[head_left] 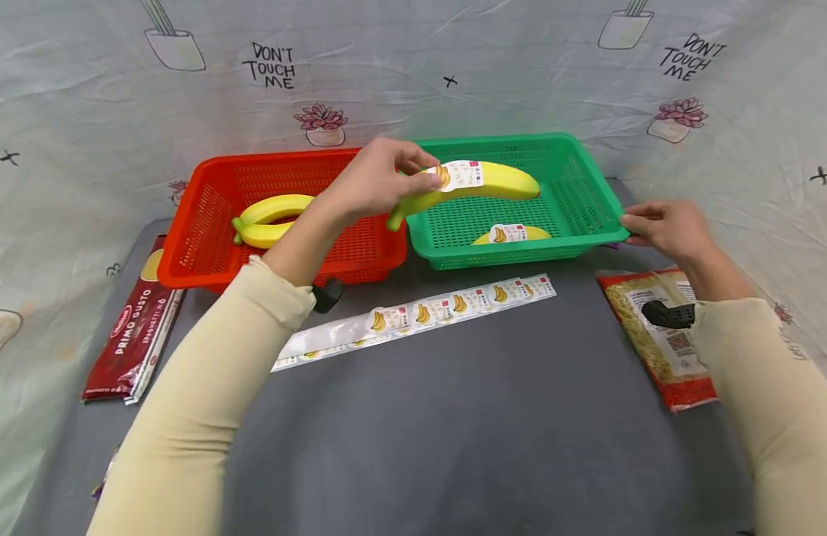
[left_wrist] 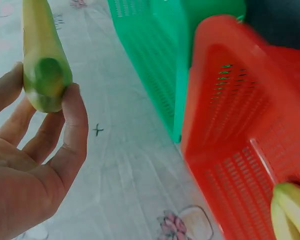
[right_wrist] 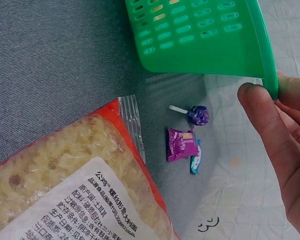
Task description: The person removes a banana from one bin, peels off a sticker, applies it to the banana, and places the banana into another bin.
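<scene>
My left hand (head_left: 381, 179) grips a yellow banana (head_left: 510, 181) by its stem half, holding it up over the near left part of the green basket (head_left: 583, 160). A white label (head_left: 465, 175) with a banana picture is on its side. In the left wrist view the fingers and thumb are round the banana (left_wrist: 46, 75), its green end facing the camera. With my right hand (head_left: 674, 227) I pinch the right rim of the green basket, thumb on one side in the right wrist view. Inside that basket lies another labelled banana (head_left: 543, 234).
The red basket (head_left: 205, 186) at left holds bananas (head_left: 269, 234). A strip of banana labels (head_left: 426, 313) lies in front of the baskets. A red spaghetti pack (head_left: 135, 335) is at left, a pasta bag (head_left: 661, 335) at right. A lollipop (right_wrist: 199, 115) and wrapped sweets (right_wrist: 181, 145) lie beyond.
</scene>
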Motion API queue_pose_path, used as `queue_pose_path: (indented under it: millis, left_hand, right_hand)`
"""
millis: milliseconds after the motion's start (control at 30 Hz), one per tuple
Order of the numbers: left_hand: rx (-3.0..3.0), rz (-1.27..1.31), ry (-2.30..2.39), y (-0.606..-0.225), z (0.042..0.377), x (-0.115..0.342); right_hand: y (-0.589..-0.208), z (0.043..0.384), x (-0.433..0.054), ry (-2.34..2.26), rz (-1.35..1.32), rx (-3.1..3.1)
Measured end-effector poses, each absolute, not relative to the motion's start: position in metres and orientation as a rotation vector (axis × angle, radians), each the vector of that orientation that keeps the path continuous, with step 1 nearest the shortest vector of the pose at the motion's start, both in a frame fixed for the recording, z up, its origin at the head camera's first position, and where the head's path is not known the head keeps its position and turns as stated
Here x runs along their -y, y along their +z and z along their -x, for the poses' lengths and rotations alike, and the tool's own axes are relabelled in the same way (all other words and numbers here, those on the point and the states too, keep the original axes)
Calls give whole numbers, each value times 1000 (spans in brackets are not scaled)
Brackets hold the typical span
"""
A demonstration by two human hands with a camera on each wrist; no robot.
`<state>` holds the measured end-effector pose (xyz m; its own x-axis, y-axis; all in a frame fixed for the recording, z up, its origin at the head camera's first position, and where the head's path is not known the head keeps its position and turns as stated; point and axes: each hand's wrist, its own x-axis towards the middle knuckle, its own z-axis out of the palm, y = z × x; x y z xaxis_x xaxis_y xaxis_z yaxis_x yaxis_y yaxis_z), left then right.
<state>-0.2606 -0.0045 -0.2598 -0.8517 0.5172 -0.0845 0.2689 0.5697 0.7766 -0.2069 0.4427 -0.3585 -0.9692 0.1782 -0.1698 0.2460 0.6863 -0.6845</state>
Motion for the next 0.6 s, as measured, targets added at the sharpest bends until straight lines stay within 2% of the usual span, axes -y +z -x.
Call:
queue_pose_path:
  millis: [300, 600]
  left_hand:
    - [-2490, -445, 950, -268, 316, -84]
    - [-2384, -220, 960, -318, 343, -134]
  right_hand:
    - [-355, 206, -453, -1172, -366, -2798]
    - [-352, 213, -452, -1304, -399, -2717]
